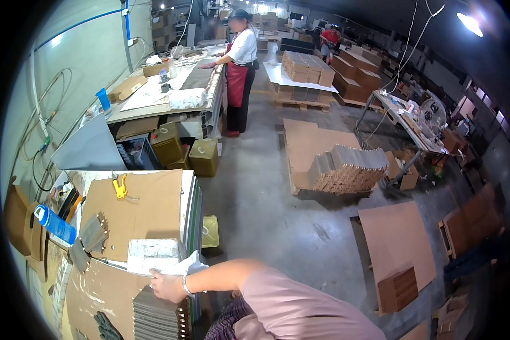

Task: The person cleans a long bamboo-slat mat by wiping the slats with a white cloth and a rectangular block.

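My right hand (167, 286), bare with a bracelet at the wrist, reaches in from the right with its fingers bent. It seems closed on a white cloth (191, 264), part of which spreads out beside it. Right under the hand runs a neat row of thin grey strips (156, 316). A white wrapped block (153, 254) sits just beyond my fingers. At the lower edge is a dark knitted glove (106, 326); whether it is worn cannot be made out. No part of my left hand plainly shows.
On cardboard (139, 207) lie a yellow-handled tool (120, 187) and loose grey pieces (94, 231), near a blue bottle (55, 224). A person in a red apron (239, 73) works at the far table. Stacked panels (351, 170) stand on the floor to the right.
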Tool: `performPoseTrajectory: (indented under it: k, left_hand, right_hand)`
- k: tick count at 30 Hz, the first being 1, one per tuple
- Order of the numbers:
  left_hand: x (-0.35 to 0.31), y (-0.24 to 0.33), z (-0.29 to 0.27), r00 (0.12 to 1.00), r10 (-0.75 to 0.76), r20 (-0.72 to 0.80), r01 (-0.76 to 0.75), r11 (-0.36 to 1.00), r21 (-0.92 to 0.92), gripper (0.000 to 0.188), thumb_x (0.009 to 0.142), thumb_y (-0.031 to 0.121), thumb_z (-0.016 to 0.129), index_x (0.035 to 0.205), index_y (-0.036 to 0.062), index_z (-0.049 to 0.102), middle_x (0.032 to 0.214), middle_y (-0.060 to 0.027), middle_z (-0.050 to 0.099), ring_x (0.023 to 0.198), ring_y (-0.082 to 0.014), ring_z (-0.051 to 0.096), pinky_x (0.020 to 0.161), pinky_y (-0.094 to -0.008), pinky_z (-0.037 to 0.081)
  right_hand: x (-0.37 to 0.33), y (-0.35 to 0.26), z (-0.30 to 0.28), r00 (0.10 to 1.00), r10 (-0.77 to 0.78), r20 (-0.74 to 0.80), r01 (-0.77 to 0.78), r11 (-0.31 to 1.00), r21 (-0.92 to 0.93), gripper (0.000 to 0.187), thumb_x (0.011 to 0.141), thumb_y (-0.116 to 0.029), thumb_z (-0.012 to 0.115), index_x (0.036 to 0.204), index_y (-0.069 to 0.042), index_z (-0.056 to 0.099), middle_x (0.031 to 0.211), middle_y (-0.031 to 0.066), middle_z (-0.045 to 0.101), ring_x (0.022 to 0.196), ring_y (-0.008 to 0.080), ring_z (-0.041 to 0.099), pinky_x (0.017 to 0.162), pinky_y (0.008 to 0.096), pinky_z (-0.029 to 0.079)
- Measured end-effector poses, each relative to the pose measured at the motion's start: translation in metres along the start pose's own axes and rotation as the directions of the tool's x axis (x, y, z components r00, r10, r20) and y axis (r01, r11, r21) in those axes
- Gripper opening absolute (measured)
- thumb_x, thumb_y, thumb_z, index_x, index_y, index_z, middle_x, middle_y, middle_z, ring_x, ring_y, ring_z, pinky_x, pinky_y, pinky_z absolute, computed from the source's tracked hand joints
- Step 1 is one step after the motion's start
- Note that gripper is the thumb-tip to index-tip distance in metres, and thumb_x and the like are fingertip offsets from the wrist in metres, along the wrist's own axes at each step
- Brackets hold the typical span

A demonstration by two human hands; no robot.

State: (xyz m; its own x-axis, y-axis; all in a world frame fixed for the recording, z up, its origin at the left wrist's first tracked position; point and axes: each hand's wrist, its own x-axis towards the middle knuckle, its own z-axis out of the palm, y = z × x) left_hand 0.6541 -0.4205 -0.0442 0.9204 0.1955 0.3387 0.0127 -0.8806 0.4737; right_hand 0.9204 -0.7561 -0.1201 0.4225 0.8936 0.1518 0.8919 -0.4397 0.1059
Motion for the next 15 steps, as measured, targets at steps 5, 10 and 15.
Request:
performPoseTrajectory:
  k: [5,10,15]
  left_hand:
    - [0.01,0.043,0.003,0.95,-0.23,0.21,0.217,0.972,0.085,0.047,0.082,0.022,0.085,0.119,-0.003,0.068,0.097,-0.0165,0.071,0.088,-0.0258,0.068,0.077,-0.0364,0.056]
    - [-0.011,-0.005,0.029,0.994,-0.076,-0.073,0.09,0.972,0.217,0.042,0.071,0.018,0.091,0.104,-0.0017,0.075,0.083,-0.0154,0.071,0.068,-0.0234,0.064,0.063,-0.0361,0.054]
    - [-0.001,0.034,0.026,0.993,-0.067,-0.095,0.081,0.983,0.163,0.036,0.069,0.017,0.092,0.096,0.0012,0.075,0.07,-0.0097,0.066,0.058,-0.0218,0.057,0.057,-0.0343,0.05]
  right_hand:
    - [0.002,0.001,0.012,0.999,-0.017,-0.041,0.017,1.0,0.006,0.044,0.081,-0.032,0.059,0.113,-0.004,0.071,0.113,0.0149,0.066,0.115,0.0322,0.057,0.118,0.0673,0.018]
    - [0.016,0.002,0.014,0.994,-0.065,0.091,0.066,0.998,-0.013,0.043,0.08,-0.037,0.063,0.109,-0.006,0.075,0.115,0.0163,0.07,0.118,0.0349,0.06,0.115,0.0703,0.018]
    - [0.035,0.015,0.003,0.94,-0.188,0.284,0.193,0.981,0.009,0.041,0.081,-0.042,0.065,0.105,-0.011,0.078,0.105,0.0114,0.075,0.111,0.0295,0.067,0.115,0.0691,0.022]
